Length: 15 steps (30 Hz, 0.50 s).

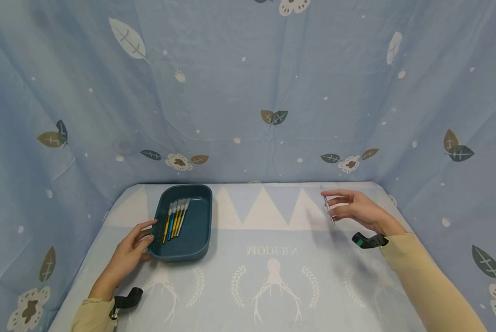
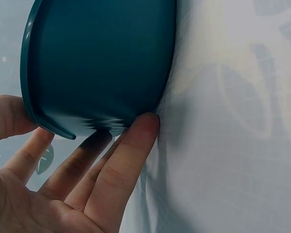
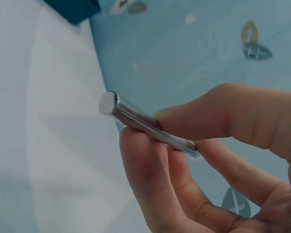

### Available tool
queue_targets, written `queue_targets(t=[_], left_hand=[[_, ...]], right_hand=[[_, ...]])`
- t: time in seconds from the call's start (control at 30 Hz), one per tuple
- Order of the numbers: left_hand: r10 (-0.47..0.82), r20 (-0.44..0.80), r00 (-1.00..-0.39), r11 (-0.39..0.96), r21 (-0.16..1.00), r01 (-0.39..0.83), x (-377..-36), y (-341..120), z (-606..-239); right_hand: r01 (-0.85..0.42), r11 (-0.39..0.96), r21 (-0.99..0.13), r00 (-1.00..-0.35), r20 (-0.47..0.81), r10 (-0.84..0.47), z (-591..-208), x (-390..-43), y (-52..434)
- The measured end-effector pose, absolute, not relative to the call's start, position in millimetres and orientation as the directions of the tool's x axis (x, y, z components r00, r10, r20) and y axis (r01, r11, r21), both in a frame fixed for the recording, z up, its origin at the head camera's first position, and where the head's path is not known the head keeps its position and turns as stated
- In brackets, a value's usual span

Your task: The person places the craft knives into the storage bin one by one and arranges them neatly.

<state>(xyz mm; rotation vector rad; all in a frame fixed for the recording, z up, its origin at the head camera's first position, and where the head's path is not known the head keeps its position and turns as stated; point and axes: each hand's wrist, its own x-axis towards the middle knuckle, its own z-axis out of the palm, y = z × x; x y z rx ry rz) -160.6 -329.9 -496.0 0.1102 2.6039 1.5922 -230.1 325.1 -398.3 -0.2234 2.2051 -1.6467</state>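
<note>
Silver pen (image 1: 329,211) pinched between thumb and fingers of right hand (image 1: 355,210) above the table's (image 1: 272,240) far right part, not yet binned; five pens (image 1: 176,219) already in teal tray (image 1: 202,230) far left, left hand (image 1: 131,246) open-fingered against its wall.

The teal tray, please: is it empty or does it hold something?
Not empty: the teal tray holds several pens lying side by side.

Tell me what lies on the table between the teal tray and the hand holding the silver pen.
Nothing: the head view shows only bare patterned tablecloth between the teal tray and the right hand pinching the silver pen.
</note>
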Motion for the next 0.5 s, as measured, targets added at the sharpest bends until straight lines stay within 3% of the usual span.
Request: queue_targets(t=[0.5], left_hand=[[0.098,-0.038,-0.995,0.451,0.893,0.010,-161.9,-330.0,-497.7]], right_hand=[[0.021,0.214,-0.977,-0.932,-0.097,-0.350,-383.4,-235.4,254.0]])
